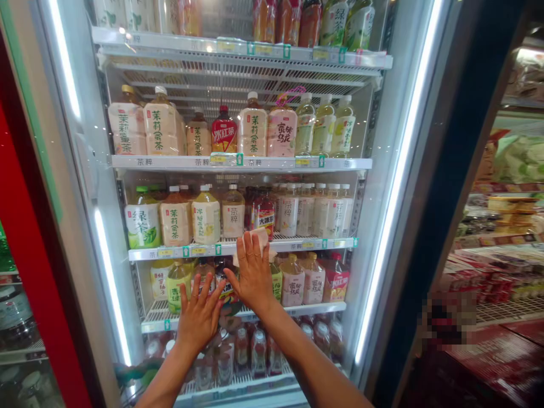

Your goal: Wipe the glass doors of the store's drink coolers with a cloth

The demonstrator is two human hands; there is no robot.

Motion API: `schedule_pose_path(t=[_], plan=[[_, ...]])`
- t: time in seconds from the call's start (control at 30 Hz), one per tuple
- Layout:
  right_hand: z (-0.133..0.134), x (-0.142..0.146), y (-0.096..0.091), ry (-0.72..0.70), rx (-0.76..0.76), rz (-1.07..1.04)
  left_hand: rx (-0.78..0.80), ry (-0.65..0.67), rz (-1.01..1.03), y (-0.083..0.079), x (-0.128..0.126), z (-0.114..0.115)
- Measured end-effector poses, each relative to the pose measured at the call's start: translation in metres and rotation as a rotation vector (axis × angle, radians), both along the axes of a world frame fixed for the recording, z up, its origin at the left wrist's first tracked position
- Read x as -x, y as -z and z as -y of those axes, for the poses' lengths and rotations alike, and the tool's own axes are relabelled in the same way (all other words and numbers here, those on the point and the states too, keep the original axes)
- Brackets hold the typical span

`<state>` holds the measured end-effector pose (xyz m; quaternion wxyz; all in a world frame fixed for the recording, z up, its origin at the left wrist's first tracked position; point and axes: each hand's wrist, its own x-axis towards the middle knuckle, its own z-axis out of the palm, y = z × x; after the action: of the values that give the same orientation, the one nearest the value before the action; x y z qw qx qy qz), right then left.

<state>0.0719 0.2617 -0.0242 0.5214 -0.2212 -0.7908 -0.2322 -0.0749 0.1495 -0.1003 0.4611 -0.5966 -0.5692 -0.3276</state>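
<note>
My right hand [255, 277] lies with its fingers stretched out over a pale cloth [262, 238], pressing it against the glass door [204, 79] of a lit drinks fridge. Edges of the cloth stick out above and beside the fingers. To its left and a little lower, my left hand [199, 309] is spread with its palm toward the glass. Nothing shows in that hand. Behind the hands, bottled teas stand on a white wire shelf [306, 309], some of them partly covered by my fingers. A pink mark [291, 93] shows on the upper part of the glass.
More shelves of bottles, such as a red-labelled bottle [224, 130], fill the fridge above and below. Bright light strips [397, 170] run down both sides. A red frame [34, 226] stands at left. Packaged goods [488, 272] sit on racks at right, beyond a dark post [450, 170].
</note>
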Motion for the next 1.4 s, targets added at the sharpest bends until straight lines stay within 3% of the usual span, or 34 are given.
schedule_pose_path(t=[0.07, 0.23, 0.3, 0.37, 0.47, 0.53, 0.6, 0.7, 0.77, 0.83, 1.0, 1.17, 1.3, 1.4], plan=[[0.002, 0.003, 0.001, 0.006, -0.02, -0.006, -0.013, 0.0, 0.003, 0.005, 0.002, -0.003], [0.013, -0.017, 0.085, -0.06, -0.094, 0.088, -0.005, -0.002, -0.001, 0.009, 0.002, -0.003], [0.014, -0.023, 0.094, -0.082, -0.119, 0.114, -0.007, 0.003, -0.007, 0.007, 0.001, -0.002], [0.011, -0.02, 0.072, -0.08, -0.108, 0.114, -0.012, 0.008, -0.014, 0.004, 0.001, -0.001], [0.005, -0.008, 0.009, -0.081, -0.061, 0.058, -0.006, 0.019, -0.02, 0.002, 0.0, 0.004], [0.003, -0.001, -0.019, -0.106, -0.061, 0.036, 0.0, 0.023, -0.017, 0.001, -0.001, 0.012], [0.004, 0.003, -0.021, -0.15, -0.096, 0.088, -0.019, 0.039, 0.011, -0.001, -0.004, 0.022], [0.011, 0.005, 0.007, -0.238, -0.127, 0.233, -0.075, 0.188, 0.056, -0.008, -0.018, 0.034], [0.017, 0.005, 0.021, -0.295, -0.1, 0.284, -0.083, 0.317, 0.058, -0.017, -0.031, 0.033], [0.021, 0.004, 0.02, -0.35, -0.054, 0.295, -0.091, 0.362, 0.076, -0.027, -0.044, 0.024], [0.012, -0.023, -0.019, -0.501, -0.004, 0.364, -0.153, 0.355, 0.092, -0.048, -0.06, 0.0], [-0.016, -0.081, -0.065, -0.581, -0.139, 0.613, -0.068, 0.362, -0.083, -0.077, -0.048, 0.001], [-0.051, -0.126, -0.091, -0.39, -0.314, 0.587, 0.024, 0.137, -0.307, -0.113, -0.03, 0.004], [-0.08, -0.146, -0.092, -0.194, -0.435, 0.531, 0.042, -0.062, -0.536, -0.134, -0.021, 0.002]])
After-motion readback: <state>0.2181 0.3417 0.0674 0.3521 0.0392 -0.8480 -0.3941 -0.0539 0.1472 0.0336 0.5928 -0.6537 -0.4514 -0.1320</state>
